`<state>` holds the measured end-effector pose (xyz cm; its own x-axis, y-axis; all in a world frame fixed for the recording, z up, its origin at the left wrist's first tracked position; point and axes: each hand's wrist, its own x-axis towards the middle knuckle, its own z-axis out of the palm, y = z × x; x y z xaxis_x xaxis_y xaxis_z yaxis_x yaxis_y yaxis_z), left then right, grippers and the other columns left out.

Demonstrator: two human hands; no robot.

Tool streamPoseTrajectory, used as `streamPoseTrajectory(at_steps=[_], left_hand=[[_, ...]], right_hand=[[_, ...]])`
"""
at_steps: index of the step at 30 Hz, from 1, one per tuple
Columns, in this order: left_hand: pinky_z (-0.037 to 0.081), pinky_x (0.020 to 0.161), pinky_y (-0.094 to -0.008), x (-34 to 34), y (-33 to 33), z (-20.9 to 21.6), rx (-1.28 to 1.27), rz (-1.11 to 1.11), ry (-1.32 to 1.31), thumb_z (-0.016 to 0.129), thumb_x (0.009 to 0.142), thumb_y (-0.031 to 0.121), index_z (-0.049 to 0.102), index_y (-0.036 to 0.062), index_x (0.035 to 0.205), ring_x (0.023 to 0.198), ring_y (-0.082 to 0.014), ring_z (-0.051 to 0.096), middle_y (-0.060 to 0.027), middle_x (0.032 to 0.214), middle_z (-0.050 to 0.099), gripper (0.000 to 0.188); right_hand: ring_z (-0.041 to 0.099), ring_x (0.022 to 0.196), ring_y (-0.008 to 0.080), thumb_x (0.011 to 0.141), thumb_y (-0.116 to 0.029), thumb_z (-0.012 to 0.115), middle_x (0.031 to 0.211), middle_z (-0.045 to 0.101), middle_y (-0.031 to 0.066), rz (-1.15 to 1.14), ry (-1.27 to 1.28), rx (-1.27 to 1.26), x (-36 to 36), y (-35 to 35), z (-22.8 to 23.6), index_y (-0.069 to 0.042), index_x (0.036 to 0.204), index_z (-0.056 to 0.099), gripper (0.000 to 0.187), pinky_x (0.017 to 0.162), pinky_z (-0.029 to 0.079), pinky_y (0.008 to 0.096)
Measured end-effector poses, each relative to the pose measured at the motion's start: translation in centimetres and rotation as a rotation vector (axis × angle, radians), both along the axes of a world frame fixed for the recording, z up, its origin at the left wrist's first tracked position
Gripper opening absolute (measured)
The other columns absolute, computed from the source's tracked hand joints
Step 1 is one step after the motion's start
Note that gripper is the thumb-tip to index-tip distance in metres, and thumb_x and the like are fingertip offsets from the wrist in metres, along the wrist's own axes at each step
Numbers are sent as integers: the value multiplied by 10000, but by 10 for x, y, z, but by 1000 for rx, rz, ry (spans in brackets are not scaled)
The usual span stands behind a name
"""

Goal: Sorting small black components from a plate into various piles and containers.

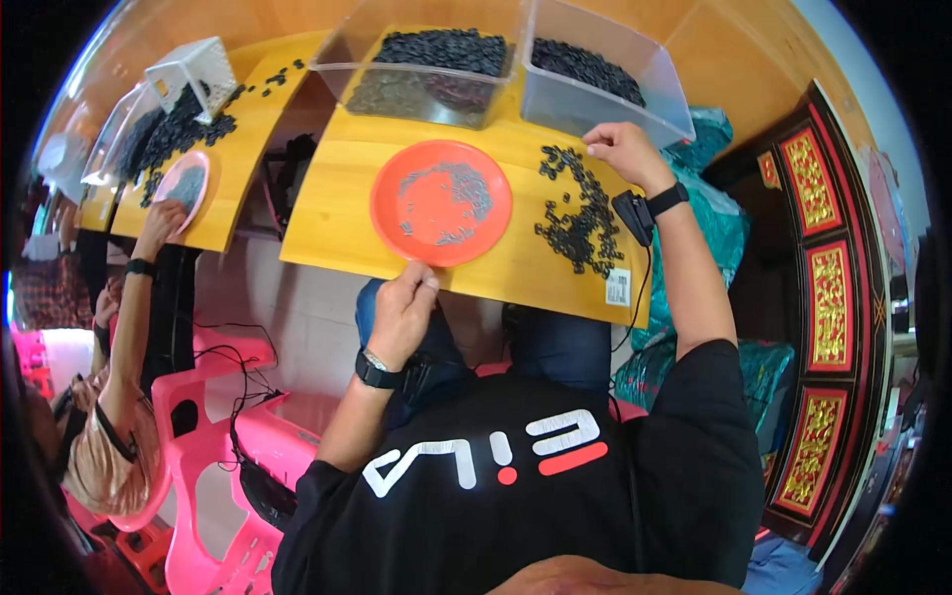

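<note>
A round orange-red plate (392, 243) rests on the yellow table. Small thin grey metal pieces (474, 193) lie spread over it, densest at its right side. My left hand (405, 309) is at the plate's near rim, its fingers curled and thumb and forefinger pinched together. Whatever is in that pinch is too small to name. Loose small black parts (575, 238) are strewn over the table right of the plate. Just above their far end, my right hand (625, 154) has its fingertips drawn together. What it holds, if anything, I cannot make out.
Two clear plastic bins (436, 99) (595, 99) of black parts stand at the table's far side. A white label (617, 288) sits by the front right corner. At left, a co-worker's hand (164, 223) reaches to a pink plate (201, 198). Green bags (719, 238) stand at right.
</note>
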<state>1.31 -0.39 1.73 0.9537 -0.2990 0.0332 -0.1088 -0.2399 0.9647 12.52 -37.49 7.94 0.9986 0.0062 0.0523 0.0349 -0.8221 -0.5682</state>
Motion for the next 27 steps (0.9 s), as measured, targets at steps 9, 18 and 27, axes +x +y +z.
streamPoseTrajectory(at_steps=[9,18,27], left_hand=[[406,561,-233,7,7,-20,-18,20,78,475,869,92,494,23,781,600,-89,476,-9,637,495,114],[411,554,-233,3,10,-26,7,56,129,476,878,93,494,25,786,596,-92,491,-17,641,507,116],[405,572,-234,6,11,-28,-13,95,33,491,873,82,502,25,803,605,-90,480,-17,652,515,91]], right_hand=[[628,683,198,719,-121,659,764,668,87,120,71,-105,4,-9,-34,-39,866,668,168,631,480,317],[606,714,298,669,-99,597,740,638,122,106,74,-186,13,-6,-38,-74,768,661,121,645,469,393],[593,653,286,658,-137,607,669,618,104,134,143,-149,-10,-14,-43,-93,720,650,87,595,456,394]])
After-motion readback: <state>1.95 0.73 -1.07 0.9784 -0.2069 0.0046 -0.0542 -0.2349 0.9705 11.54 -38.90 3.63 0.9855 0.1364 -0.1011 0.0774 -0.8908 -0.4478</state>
